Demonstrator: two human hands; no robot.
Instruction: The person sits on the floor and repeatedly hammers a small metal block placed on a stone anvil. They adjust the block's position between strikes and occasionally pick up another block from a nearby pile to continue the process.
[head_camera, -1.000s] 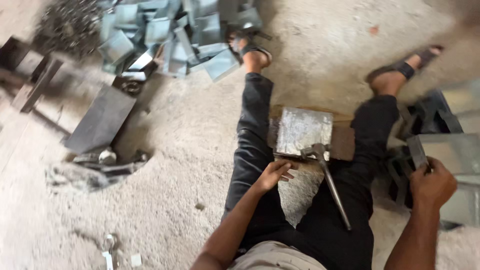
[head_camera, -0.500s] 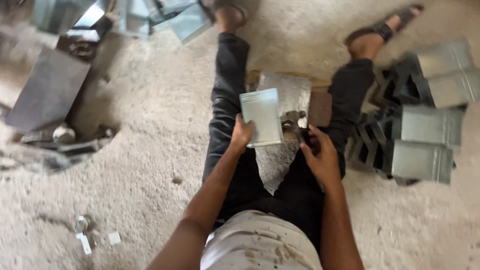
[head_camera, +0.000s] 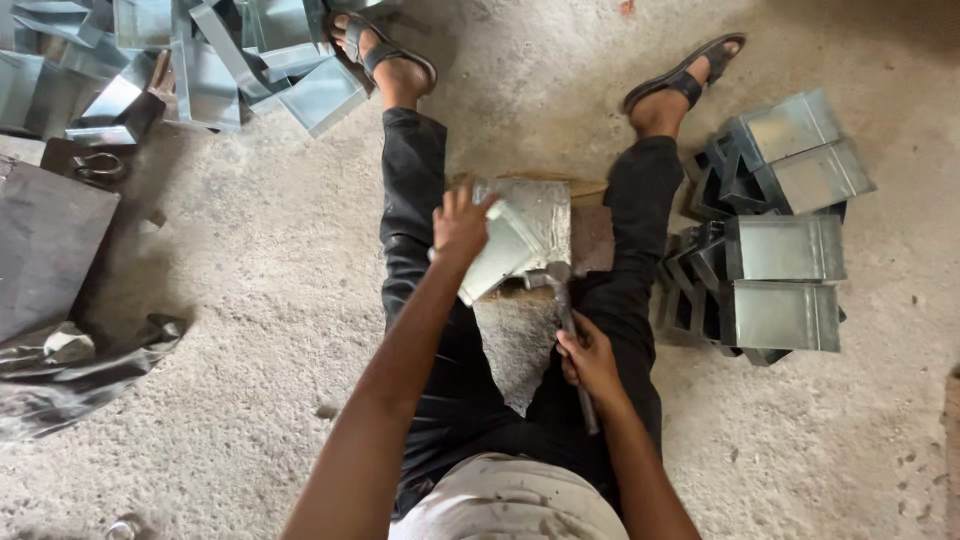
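**Hands on folded sheet metal and hammer, seated on the floor**

The left hand (head_camera: 462, 222) is closed on the upper edge of a folded galvanised sheet-metal piece (head_camera: 500, 255), tilting it over a flat metal block (head_camera: 545, 215) that lies between the person's outstretched legs. The right hand (head_camera: 588, 358) is wrapped around the handle of a hammer (head_camera: 566, 312), whose head sits just beside the lower corner of the folded piece — the two hands are apart, each clamped on its own thing.

At far left a dark flat sheet (head_camera: 45, 245) lies on the concrete floor (head_camera: 260, 300), with a crumpled dark plastic wrap (head_camera: 80, 365) below it. Above, at top left, is a loose heap of bent metal pieces (head_camera: 200, 60), reaching as far as the left sandalled foot (head_camera: 385, 55). Nothing lies between that heap and the left hand but bare, gritty floor.

The held piece is pale grey, dull-shiny, bent into an open box-like shape with creased corners; its far side is hidden by the left hand. To the right, just beside the right leg, stands a neat stack of finished metal boxes (head_camera: 780, 250) — rectangular, nested in rows, with dark hollow ends facing the person.
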